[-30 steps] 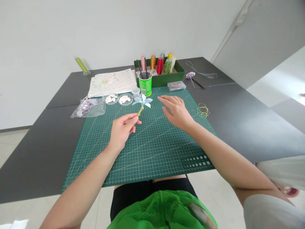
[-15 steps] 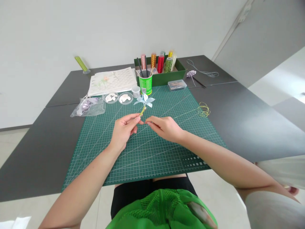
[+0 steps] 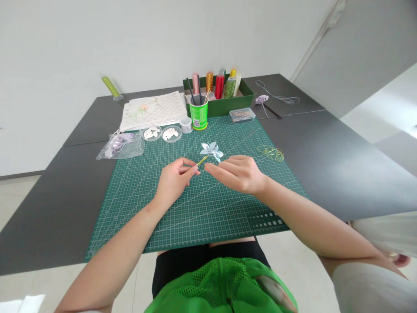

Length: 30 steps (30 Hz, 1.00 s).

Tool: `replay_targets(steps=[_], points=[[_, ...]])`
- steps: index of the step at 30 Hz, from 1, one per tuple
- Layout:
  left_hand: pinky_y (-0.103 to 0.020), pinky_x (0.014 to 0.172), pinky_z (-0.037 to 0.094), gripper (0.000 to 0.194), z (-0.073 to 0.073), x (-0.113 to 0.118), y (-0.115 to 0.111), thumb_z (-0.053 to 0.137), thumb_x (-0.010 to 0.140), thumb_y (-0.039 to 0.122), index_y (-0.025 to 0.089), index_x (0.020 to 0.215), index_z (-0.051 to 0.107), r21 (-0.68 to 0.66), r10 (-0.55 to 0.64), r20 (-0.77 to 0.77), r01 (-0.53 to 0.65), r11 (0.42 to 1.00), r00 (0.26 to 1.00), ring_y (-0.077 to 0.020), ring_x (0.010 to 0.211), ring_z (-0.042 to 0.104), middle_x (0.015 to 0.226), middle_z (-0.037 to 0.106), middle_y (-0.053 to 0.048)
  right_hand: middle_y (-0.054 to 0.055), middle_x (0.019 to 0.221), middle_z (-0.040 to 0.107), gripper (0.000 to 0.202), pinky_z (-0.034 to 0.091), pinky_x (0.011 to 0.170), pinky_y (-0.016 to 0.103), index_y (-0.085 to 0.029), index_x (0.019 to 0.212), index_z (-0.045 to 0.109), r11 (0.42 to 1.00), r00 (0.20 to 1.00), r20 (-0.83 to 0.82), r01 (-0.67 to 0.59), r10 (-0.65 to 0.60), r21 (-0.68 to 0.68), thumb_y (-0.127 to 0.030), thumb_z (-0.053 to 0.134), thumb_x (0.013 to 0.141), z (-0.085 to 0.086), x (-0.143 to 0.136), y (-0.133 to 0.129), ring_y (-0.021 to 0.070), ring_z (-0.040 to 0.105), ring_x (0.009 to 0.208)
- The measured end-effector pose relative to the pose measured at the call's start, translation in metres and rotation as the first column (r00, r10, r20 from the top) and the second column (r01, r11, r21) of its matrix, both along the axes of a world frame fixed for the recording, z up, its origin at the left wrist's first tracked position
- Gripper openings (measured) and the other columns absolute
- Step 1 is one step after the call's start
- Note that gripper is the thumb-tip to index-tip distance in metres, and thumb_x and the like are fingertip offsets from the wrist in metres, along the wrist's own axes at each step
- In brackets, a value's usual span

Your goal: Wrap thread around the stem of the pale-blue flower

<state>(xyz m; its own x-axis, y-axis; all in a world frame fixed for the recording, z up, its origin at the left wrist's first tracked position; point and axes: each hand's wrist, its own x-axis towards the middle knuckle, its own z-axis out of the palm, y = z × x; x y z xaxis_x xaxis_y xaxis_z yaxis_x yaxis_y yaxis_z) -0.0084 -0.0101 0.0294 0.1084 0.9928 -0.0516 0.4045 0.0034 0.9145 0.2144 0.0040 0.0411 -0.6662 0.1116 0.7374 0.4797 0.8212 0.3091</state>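
Observation:
Near the middle of the mat, my left hand (image 3: 176, 178) pinches the yellow-green stem of a pale blue artificial flower (image 3: 211, 151), which tilts up to the right. My right hand (image 3: 239, 173) is curled beside the stem, knuckles up, with thumb and forefinger pressed together near it. What it pinches is mostly hidden; a thin yellow-green thread ran to this hand a moment ago. The loose coil of that thread (image 3: 274, 153) lies on the mat to the right.
A green cutting mat (image 3: 208, 217) covers the dark table. Behind stand a green can (image 3: 199, 116) of tools and a green box (image 3: 228, 106) of thread spools. Two round dishes (image 3: 171, 134), a plastic bag (image 3: 127, 148), paper sheets (image 3: 163, 111) and a clear case (image 3: 242, 115) lie around.
The flower has tipped over to the right and come lower, its stem leaning further. My right hand has moved slightly right and turned knuckles up. The thread coil has shifted and flattened.

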Motion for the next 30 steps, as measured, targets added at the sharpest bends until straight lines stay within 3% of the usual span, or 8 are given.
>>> replay_targets(steps=[4,10,16,22,27,30], points=[[-0.023,0.049,0.044,0.016,-0.001,0.001,-0.003,0.067,0.09,0.036,0.02,0.086,0.07,-0.006,-0.11,-0.073,0.11,0.994,0.991,-0.0107,0.051,0.058,0.083,0.079,-0.002,-0.006,0.059,0.045,0.013,0.031,0.048,0.025,-0.017,0.101,0.068,0.999,0.999,-0.018,-0.035,0.034,-0.034,-0.012,0.055,0.101,0.005,0.002,0.002,0.007,0.04,0.051],[-0.024,0.054,0.042,0.013,0.0,0.003,-0.01,0.066,0.091,0.028,0.023,0.081,0.073,0.042,-0.28,-0.25,0.299,0.953,0.927,-0.0119,0.056,0.062,0.073,0.075,0.003,-0.005,0.062,0.041,0.029,0.026,0.049,0.024,-0.018,0.076,0.065,0.989,0.999,-0.034,-0.011,0.006,-0.145,-0.014,0.053,0.102,0.002,0.002,0.007,0.0073,0.035,0.055],[-0.025,0.055,0.038,0.015,-0.001,0.003,-0.014,0.062,0.094,0.026,0.023,0.084,0.074,0.099,-0.367,-0.433,0.448,0.888,0.823,-0.0127,0.054,0.061,0.065,0.071,0.004,-0.004,0.062,0.047,0.034,0.024,0.049,0.024,-0.018,0.081,0.072,0.934,1.0,0.01,-0.004,0.009,-0.357,-0.028,0.052,0.106,-0.003,0.007,0.014,0.0072,0.042,0.056],[-0.025,0.056,0.039,0.015,0.001,0.004,-0.016,0.064,0.094,0.029,0.024,0.083,0.073,0.099,-0.386,-0.415,0.463,0.881,0.824,-0.0146,0.059,0.065,0.07,0.074,0.003,0.0,0.066,0.06,0.036,0.032,0.055,0.024,-0.019,0.089,0.079,0.756,1.0,0.01,0.015,-0.012,-0.654,-0.035,0.051,0.106,-0.01,0.009,0.023,0.0093,0.054,0.061],[-0.025,0.053,0.036,0.015,0.003,0.003,-0.019,0.064,0.093,0.029,0.025,0.082,0.073,0.093,-0.403,-0.376,0.467,0.879,0.834,-0.0131,0.053,0.061,0.063,0.07,0.005,0.003,0.074,0.072,0.027,0.043,0.064,0.023,-0.017,0.09,0.081,0.596,0.992,-0.122,-0.119,0.036,-0.794,-0.033,0.062,0.1,-0.016,0.009,0.033,0.0111,0.063,0.068],[-0.024,0.052,0.036,0.014,0.005,0.002,-0.021,0.066,0.093,0.03,0.025,0.083,0.074,0.082,-0.423,-0.334,0.473,0.877,0.843,-0.0123,0.051,0.06,0.062,0.07,0.005,0.005,0.08,0.077,0.023,0.046,0.066,0.025,-0.015,0.088,0.081,0.421,0.98,-0.197,-0.194,0.037,-0.886,-0.033,0.069,0.094,-0.02,0.008,0.039,0.0125,0.066,0.071]])
